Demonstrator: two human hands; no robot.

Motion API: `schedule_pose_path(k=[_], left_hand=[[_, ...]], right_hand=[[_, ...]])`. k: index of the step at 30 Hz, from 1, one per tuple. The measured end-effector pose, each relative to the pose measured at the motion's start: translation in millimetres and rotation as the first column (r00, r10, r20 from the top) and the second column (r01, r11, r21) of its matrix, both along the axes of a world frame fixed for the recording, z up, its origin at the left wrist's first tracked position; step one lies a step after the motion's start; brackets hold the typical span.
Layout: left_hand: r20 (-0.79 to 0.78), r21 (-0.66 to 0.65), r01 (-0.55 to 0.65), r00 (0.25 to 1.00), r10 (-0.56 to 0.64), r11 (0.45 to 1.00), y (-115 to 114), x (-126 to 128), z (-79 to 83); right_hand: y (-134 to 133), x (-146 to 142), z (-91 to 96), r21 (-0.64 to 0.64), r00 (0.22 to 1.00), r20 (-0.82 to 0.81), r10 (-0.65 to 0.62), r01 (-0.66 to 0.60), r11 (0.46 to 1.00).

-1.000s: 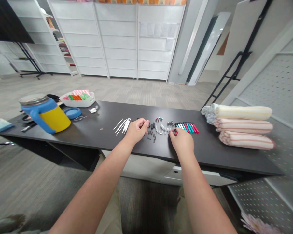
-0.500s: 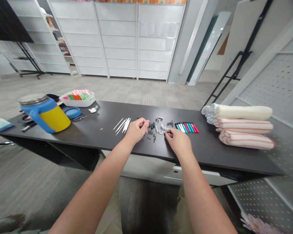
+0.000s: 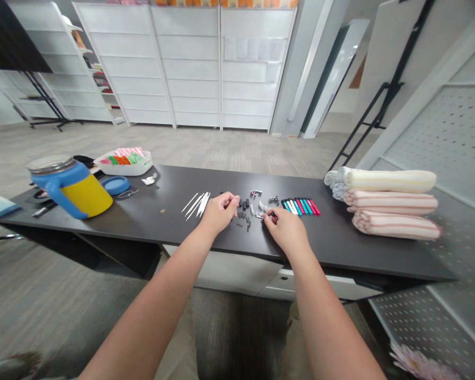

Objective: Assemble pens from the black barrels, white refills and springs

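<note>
My left hand (image 3: 220, 213) is over the desk with fingers pinched together; what they hold, if anything, is hidden. Just left of it lie thin white sticks (image 3: 199, 205), like pen refills. My right hand (image 3: 285, 227) is closed on a small dark and red piece (image 3: 274, 217), partly covered by the fingers. Between the hands lie small black parts (image 3: 246, 203), clear plastic pieces (image 3: 255, 211), brownish metal bits (image 3: 243, 216) and small red, green and white pieces (image 3: 255, 193). Silvery tips (image 3: 274, 200) sit beyond my right hand. A row of coloured tubes (image 3: 303, 206) lies to its right.
Rolled towels (image 3: 393, 203) are stacked at the dark desk's (image 3: 174, 182) right end. At the left stand a blue and yellow mug (image 3: 77, 190), a blue lid (image 3: 116, 184) and a white basket (image 3: 130, 168) of wrapped items. White earbuds (image 3: 149, 180) lie near the basket.
The view has shifted slightly. My right fingers have turned a little, so more of the dark and red piece shows. My left hand keeps its pinch in nearly the same place.
</note>
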State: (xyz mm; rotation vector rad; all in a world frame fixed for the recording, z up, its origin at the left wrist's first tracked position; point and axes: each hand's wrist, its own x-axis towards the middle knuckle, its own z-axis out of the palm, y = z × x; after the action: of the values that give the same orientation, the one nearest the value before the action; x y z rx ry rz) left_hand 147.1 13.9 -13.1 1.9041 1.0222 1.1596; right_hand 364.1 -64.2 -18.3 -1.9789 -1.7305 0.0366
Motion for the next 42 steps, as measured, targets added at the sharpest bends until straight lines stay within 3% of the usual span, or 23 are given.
schedule_pose_path(k=[8, 25, 31, 35, 39, 42], left_hand=[[0.011, 0.0, 0.009, 1.0, -0.009, 1.0, 0, 0, 0.4], [0.014, -0.001, 0.015, 1.0, -0.015, 1.0, -1, 0, 0.0], [-0.008, 0.01, 0.02, 1.0, -0.02, 1.0, 1, -2, -1.7], [-0.136, 0.161, 0.058, 0.99, -0.036, 0.985, -5, 2, -2.1], [-0.401, 0.407, 0.245, 0.913, -0.069, 0.88, -14, 12, -4.9], [-0.49, 0.457, 0.306, 0.87, -0.051, 0.835, -15, 16, -7.5]], right_hand=[[3, 0, -3.7, -0.046, 0.999, 0.026, 0.029, -0.027, 0.999], [2, -1, -1.7, -0.039, 0.961, 0.003, 0.278, -0.277, 0.96], [3, -1, -5.2, 0.004, 0.959, 0.045, 0.278, -0.279, 0.96], [4, -2, -6.9, 0.047, 0.961, 0.042, 0.272, -0.274, 0.961], [7, -1, -10.2, 0.05, 0.967, 0.027, 0.252, -0.253, 0.966], [8, 0, -11.3, 0.068, 0.966, 0.002, 0.26, -0.26, 0.963]])
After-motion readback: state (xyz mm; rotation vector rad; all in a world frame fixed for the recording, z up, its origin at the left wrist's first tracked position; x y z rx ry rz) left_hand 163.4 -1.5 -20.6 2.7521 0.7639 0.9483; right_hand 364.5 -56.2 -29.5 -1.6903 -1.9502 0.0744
